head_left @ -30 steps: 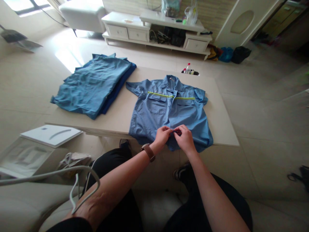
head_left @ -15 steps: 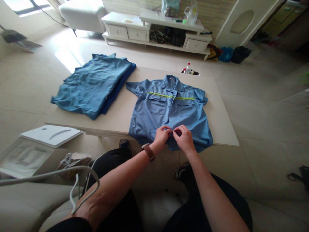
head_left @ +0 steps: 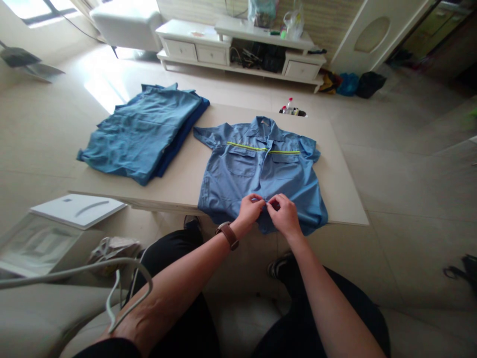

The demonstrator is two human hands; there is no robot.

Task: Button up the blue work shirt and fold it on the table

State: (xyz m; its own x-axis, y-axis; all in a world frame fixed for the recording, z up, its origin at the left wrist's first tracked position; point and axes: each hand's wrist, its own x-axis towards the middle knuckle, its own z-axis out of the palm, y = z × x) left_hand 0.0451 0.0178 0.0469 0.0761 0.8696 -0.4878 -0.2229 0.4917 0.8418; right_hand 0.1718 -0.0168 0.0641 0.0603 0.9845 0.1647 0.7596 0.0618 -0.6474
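A blue short-sleeved work shirt (head_left: 242, 164) lies front up on the table (head_left: 175, 184), collar away from me, a yellow-green stripe across its chest. Its lower hem hangs over the near edge. My left hand (head_left: 250, 209), with a brown-strapped watch on the wrist, pinches the front opening low on the shirt. Right beside it, fingertips almost meeting, my right hand (head_left: 283, 213) pinches the same front edge. Whether a button is between the fingers is too small to tell. To the left lies a stack of folded blue garments (head_left: 141, 129).
A white cable (head_left: 85, 271) loops over my left forearm. Below the table's left end stand a white-lidded box (head_left: 76, 209) and a plastic bag (head_left: 114, 248). Bottles with red caps (head_left: 289, 105) show at the table's far edge. A low white cabinet (head_left: 212, 52) stands along the wall.
Both hands stay at the same spot on the shirt front, with only slight finger movement. The view has shifted very slightly.
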